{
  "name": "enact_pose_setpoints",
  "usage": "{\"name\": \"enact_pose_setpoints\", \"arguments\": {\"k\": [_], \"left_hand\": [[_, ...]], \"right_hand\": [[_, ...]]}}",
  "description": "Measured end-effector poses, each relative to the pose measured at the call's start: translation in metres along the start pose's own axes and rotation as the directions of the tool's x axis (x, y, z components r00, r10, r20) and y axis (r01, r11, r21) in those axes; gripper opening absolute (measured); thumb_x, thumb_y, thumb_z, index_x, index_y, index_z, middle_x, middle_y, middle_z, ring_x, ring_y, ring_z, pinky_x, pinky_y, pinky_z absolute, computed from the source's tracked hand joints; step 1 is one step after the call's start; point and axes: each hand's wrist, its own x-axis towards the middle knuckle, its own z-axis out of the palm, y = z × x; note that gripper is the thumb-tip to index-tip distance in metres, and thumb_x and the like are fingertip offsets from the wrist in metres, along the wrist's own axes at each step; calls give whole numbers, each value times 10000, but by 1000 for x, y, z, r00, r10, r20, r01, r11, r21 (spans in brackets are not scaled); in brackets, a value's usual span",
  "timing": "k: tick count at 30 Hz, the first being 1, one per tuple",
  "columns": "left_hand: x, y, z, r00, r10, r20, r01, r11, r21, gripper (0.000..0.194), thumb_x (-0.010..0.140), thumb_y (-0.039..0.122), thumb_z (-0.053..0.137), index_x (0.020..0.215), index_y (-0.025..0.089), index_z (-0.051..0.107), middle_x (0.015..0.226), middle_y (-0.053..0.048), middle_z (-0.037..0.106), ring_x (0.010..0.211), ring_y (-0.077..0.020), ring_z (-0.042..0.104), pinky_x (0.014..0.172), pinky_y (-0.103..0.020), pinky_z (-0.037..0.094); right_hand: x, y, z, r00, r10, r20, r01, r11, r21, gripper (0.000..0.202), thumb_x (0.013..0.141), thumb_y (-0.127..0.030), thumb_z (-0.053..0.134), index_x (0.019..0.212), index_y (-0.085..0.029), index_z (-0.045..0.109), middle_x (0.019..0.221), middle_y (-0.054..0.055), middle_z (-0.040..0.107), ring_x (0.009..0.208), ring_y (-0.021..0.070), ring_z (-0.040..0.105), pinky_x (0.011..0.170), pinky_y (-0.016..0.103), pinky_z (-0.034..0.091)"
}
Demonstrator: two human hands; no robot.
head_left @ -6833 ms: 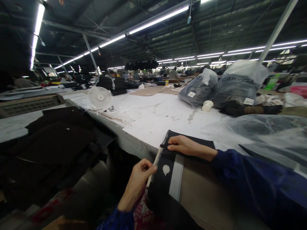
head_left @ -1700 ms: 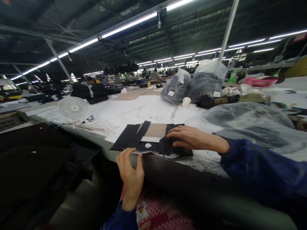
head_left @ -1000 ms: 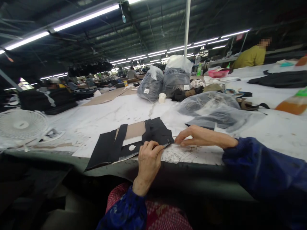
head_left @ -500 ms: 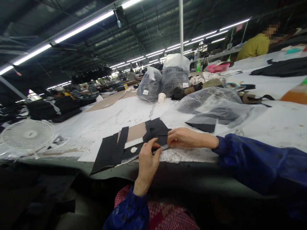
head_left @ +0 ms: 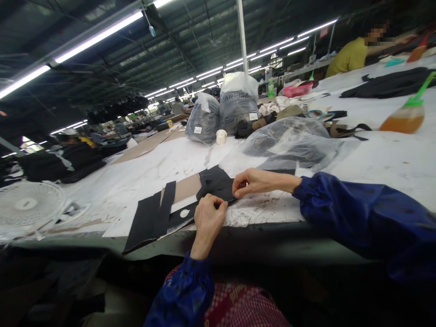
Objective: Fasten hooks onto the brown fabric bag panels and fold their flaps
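Note:
A black fabric piece (head_left: 216, 179) lies on the right part of a flat black panel (head_left: 145, 222) near the table's front edge. My left hand (head_left: 209, 215) is closed, thumb and forefinger pinched at the fabric's near edge. Just to its right, my right hand (head_left: 254, 181) pinches the same fabric at its right edge, fingertips pressed together. Further left on the panel are a tan cardboard piece (head_left: 186, 187), a black strip (head_left: 167, 206) laid across, and a small white disc (head_left: 184, 213). My fingers partly hide the fabric's edge.
Behind the work lies a clear plastic bag (head_left: 289, 141) over dark material. Two filled bags (head_left: 238, 102) and a white cup (head_left: 221, 136) stand farther back. A bottle of amber liquid (head_left: 403, 119) is at right, a white fan (head_left: 27, 204) at left. A person in yellow (head_left: 347, 59) works beyond.
The view has swung slightly right, bringing the amber bottle further in. My left fingers have drawn closer together at the fabric's edge, and my right fingertips have shifted a little along it.

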Motion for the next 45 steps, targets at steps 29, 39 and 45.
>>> {"name": "enact_pose_setpoints", "arguments": {"k": [29,39,45], "left_hand": [[11,17,-6,979,-172,110,149,971,185,165,754,331,602,732,199,700,857,-76,722,873,-266,647,696,-330,398],[23,11,0,984,-33,177,55,991,-122,215,786,331,607,745,157,726,750,-62,694,783,-236,652,675,-295,441],[6,-26,-37,989,67,-132,-116,906,-408,210,787,243,649,982,196,709,987,-53,710,854,-177,618,777,-304,468]], "right_hand": [[11,-12,11,938,294,-184,-340,887,-312,314,635,-238,722,921,-136,642,856,59,652,767,180,545,591,248,334],[9,-13,5,988,117,98,-89,964,-252,111,832,-170,500,854,-143,606,718,15,613,625,116,526,590,231,380],[12,-7,0,958,205,200,-185,976,-116,127,807,-185,534,910,-142,596,742,4,588,625,105,502,560,220,376]]}}
